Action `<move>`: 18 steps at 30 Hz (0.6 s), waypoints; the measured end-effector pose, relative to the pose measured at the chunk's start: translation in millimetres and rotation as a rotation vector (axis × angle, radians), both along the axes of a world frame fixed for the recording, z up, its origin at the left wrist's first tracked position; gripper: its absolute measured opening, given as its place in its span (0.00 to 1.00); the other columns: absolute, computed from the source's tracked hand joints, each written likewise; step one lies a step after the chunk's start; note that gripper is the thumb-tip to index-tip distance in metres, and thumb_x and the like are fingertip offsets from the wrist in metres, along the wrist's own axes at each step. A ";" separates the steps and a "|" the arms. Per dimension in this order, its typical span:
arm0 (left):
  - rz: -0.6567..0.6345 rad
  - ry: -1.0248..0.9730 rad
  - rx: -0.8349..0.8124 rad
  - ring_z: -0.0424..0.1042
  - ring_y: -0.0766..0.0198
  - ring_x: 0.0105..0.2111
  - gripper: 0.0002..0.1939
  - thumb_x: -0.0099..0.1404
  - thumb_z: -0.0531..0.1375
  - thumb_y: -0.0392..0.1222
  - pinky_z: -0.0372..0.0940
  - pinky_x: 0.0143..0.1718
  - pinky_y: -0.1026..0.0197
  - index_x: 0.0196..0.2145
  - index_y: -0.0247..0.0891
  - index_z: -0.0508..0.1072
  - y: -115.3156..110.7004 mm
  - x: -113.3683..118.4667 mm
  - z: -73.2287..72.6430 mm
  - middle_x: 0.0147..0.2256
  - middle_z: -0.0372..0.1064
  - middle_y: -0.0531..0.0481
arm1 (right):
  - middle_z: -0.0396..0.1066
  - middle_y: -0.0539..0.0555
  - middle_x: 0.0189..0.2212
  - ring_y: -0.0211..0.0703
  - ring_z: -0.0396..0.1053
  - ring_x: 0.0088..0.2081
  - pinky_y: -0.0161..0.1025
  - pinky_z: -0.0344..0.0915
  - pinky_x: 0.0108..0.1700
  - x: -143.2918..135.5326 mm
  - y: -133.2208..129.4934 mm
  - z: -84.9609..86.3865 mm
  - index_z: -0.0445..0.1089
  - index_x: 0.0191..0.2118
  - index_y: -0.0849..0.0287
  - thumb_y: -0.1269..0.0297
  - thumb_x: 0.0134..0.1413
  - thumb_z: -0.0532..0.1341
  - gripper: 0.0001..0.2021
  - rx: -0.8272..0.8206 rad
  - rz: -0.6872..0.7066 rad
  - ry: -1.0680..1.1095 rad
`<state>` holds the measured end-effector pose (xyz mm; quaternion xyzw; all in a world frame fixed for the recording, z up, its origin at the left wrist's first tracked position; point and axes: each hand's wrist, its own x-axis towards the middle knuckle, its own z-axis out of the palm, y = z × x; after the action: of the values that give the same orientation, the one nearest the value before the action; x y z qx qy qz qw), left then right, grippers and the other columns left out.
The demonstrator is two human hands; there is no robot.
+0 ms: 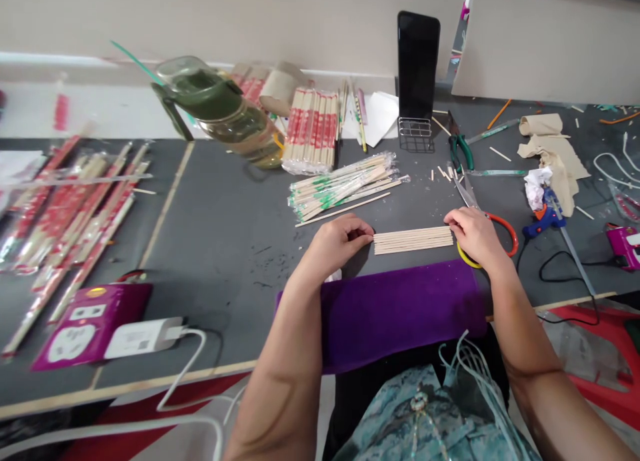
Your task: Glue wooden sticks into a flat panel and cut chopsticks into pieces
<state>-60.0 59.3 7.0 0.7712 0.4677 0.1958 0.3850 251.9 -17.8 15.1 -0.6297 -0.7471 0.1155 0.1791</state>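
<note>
A flat row of thin wooden sticks (413, 241) lies side by side on the grey table in front of me. At its left end, my left hand (345, 241) is closed, thumb and fingertips pressed to the stick ends. My right hand (473, 233) pinches the opposite end, so the row sits between both hands. Under and beside my right hand are scissors (505, 231) with a red and yellow handle, blades pointing away. Nearer to me is a purple cloth (400, 311) along the table edge. Beyond the row lies a loose pile of wrapped chopsticks (345, 184).
A jug (225, 117) of pale liquid and a bundle of wrapped chopsticks (310, 127) stand behind. A phone (418, 67) rests upright in a wire stand. Green-handled pliers (460, 151) and a blue glue gun (545, 214) lie right; a purple power socket (95, 324) lies left.
</note>
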 end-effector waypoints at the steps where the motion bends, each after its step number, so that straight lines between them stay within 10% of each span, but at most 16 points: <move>1: -0.001 0.004 0.002 0.68 0.63 0.30 0.10 0.60 0.61 0.46 0.61 0.34 0.60 0.32 0.39 0.79 0.1 0.0 0.2 0.31 0.71 0.50 | 0.73 0.54 0.35 0.50 0.68 0.40 0.42 0.59 0.43 0.0 0.1 -0.2 0.71 0.38 0.54 0.76 0.63 0.57 0.09 -0.001 0.000 0.000; 18: -0.023 0.013 0.011 0.69 0.62 0.31 0.10 0.61 0.60 0.45 0.61 0.34 0.60 0.33 0.39 0.80 0.1 0.1 2.3 0.31 0.72 0.49 | 0.73 0.54 0.35 0.50 0.67 0.40 0.43 0.59 0.44 -0.7 0.0 1.4 0.70 0.38 0.54 0.78 0.62 0.55 0.11 -0.007 -0.007 0.039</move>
<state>-59.9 59.4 9.3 0.7799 0.4603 0.1889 0.3798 251.2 -17.8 16.6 -0.6305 -0.7409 0.1297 0.1915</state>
